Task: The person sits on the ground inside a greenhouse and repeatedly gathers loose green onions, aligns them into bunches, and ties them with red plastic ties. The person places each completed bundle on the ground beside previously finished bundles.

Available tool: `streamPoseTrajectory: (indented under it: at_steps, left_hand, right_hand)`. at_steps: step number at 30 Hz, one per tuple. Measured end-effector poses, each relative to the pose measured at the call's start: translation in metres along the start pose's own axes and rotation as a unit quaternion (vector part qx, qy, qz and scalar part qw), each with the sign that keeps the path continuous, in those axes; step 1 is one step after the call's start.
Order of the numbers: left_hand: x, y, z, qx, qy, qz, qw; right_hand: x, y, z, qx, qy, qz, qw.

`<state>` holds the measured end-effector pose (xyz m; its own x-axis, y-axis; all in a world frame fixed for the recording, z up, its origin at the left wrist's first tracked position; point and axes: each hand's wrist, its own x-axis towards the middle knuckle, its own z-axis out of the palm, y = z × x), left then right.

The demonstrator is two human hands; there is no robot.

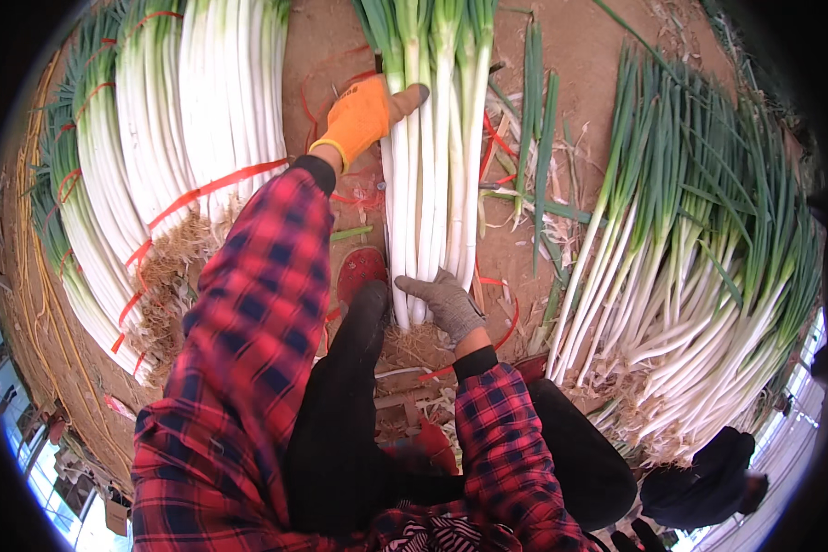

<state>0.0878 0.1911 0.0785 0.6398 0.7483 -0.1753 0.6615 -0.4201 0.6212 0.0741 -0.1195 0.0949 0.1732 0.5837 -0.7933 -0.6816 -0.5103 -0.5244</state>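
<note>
Between my knees lies a group of long green onions point(428, 207), white stalks towards me and green leaves away. My left hand point(375, 114), in an orange glove with a dark thumb tip, rests on the upper stalks with its thumb across them; its fingers are partly hidden at the left edge. Near the roots, my right hand point(445, 303) in a grey knit glove lies against the lower right stalks, thumb over their white ends. Whether either hand grips them is unclear. Red ribbon point(500, 138) shows beneath and beside the stalks.
Bundles of green onions point(234, 103) tied with red ribbon lie at the left, roots towards me. At the right is a large loose pile of green onions point(662, 276). Cut leaves point(541, 145) and scraps litter the ground between. A person in dark clothing point(697, 483) is at the lower right.
</note>
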Motion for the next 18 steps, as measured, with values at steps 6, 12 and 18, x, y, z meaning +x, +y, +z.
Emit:
streamPoseTrajectory:
  at_steps: [6,12,18]
  left_hand:
    - [-0.031,0.02,-0.005,0.021,0.056,-0.109,0.992]
    - [-0.118,0.059,0.012,0.036,0.057,0.294,0.954]
    - [-0.158,0.04,0.051,0.061,-0.06,0.328,0.941]
  right_hand:
    - [0.016,0.009,0.007,-0.115,0.053,0.068,0.99]
    - [0.018,-0.02,0.0,-0.295,0.064,0.15,0.942]
    - [0.018,0.011,-0.016,-0.132,-0.112,0.015,0.985]
